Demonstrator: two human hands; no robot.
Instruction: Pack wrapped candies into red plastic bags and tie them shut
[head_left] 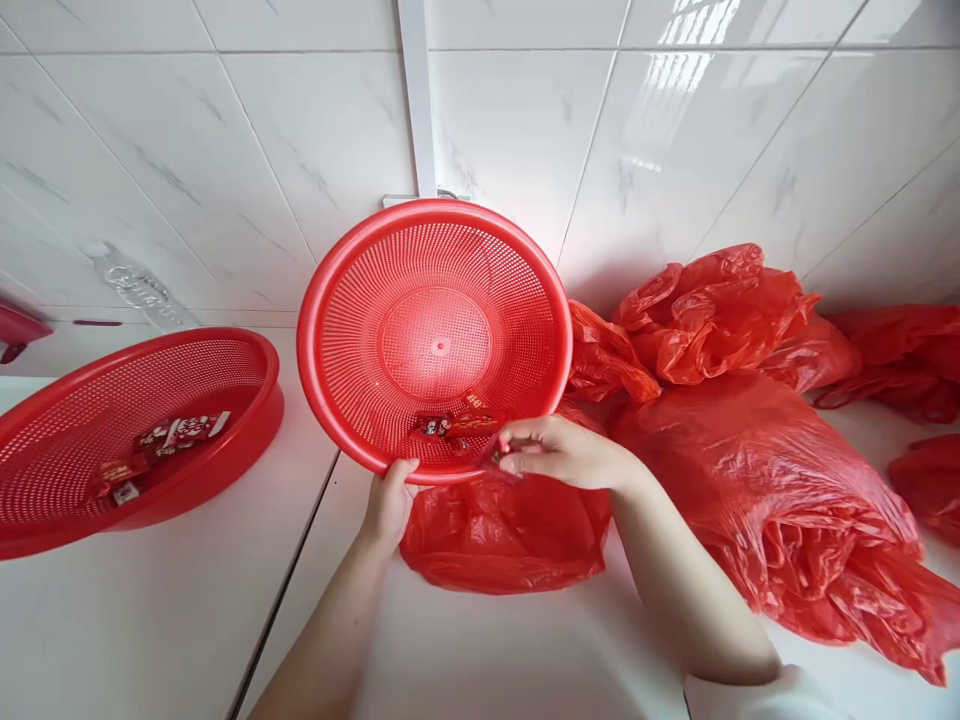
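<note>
A round red plastic mesh basket (pixel 439 345) is tilted so that its inside faces me. My left hand (pixel 391 505) grips its lower rim, thumb over the edge. Several small shiny packets (pixel 450 424) lie against the lower inside wall. At the lower right rim my right hand (pixel 551 452) is closed, pinching a small dark red wrapped packet (pixel 493 455) whose print I cannot read. Beneath the basket a red plastic bag (pixel 510 540) lies on the white table (pixel 465 660), partly hidden by the basket and the right hand.
A second red mesh basket (pixel 225 480) with a few packets (pixel 180 432) stands at left. Behind it a clear plastic bottle (pixel 142 285) leans by the tiled wall (pixel 315 130). Stuffed red plastic bags (pixel 765 470) crowd the right side. A seam crosses the table.
</note>
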